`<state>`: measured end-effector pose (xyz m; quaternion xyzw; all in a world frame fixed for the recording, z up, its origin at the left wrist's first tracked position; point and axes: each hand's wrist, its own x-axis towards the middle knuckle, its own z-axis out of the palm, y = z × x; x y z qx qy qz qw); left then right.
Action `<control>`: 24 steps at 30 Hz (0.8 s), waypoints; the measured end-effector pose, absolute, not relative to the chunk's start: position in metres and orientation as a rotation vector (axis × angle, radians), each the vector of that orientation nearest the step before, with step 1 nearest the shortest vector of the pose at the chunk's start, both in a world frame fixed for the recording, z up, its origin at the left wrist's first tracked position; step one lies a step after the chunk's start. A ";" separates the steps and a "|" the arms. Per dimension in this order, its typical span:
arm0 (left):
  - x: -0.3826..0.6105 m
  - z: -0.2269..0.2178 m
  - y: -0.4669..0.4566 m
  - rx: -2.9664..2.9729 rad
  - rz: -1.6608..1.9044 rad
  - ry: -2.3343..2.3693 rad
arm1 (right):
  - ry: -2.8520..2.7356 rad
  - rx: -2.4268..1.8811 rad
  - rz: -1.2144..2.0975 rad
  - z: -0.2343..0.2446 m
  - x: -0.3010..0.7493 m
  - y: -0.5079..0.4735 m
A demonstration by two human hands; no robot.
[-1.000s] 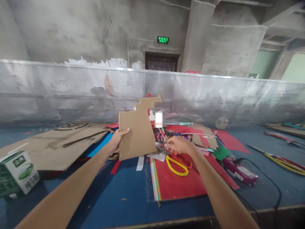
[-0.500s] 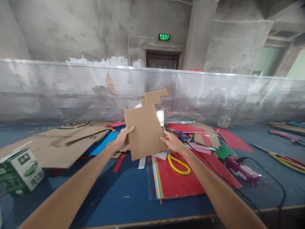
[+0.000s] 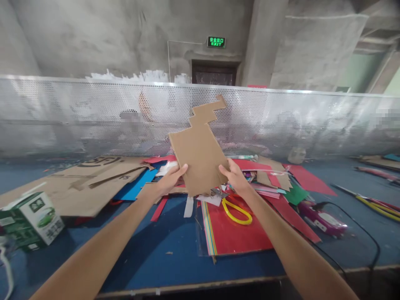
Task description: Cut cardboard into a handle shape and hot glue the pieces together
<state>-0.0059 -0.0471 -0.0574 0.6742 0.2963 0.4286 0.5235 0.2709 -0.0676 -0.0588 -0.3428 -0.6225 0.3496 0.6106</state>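
Both hands hold up a brown cardboard cutout (image 3: 201, 158), a roughly square panel with a stepped, zigzag strip rising from its top edge. My left hand (image 3: 171, 177) grips its lower left edge, thumb on the near face. On the lower right edge my right hand (image 3: 234, 173) pinches it the same way. The fingers behind the panel are mostly hidden. Below the right hand lie yellow-handled scissors (image 3: 237, 212) on a pack of coloured paper (image 3: 240, 239); the blades are partly covered.
Flattened cardboard (image 3: 84, 187) and a green-white carton (image 3: 33, 221) are at left. A purple power strip (image 3: 325, 218) with a black cable, red paper (image 3: 309, 179) and long yellow-handled scissors (image 3: 371, 204) lie at right. A perforated metal screen (image 3: 93, 116) stands behind the blue table.
The cardboard cutout has moved up and slightly right, and its panel is tilted differently. My left hand has shifted lower along its edge. A bright pixelated patch beside it is gone.
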 end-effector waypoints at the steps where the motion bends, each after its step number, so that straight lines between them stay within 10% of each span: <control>1: -0.007 -0.055 -0.047 1.679 0.988 0.723 | -1.399 -0.782 0.769 -0.059 0.272 -0.065; 11: -0.022 -0.056 -0.047 2.740 0.225 1.022 | -1.127 -0.833 0.594 -0.063 0.286 -0.052; 24: -0.016 -0.067 -0.046 2.899 0.265 0.989 | -1.187 -0.846 0.677 -0.062 0.279 -0.059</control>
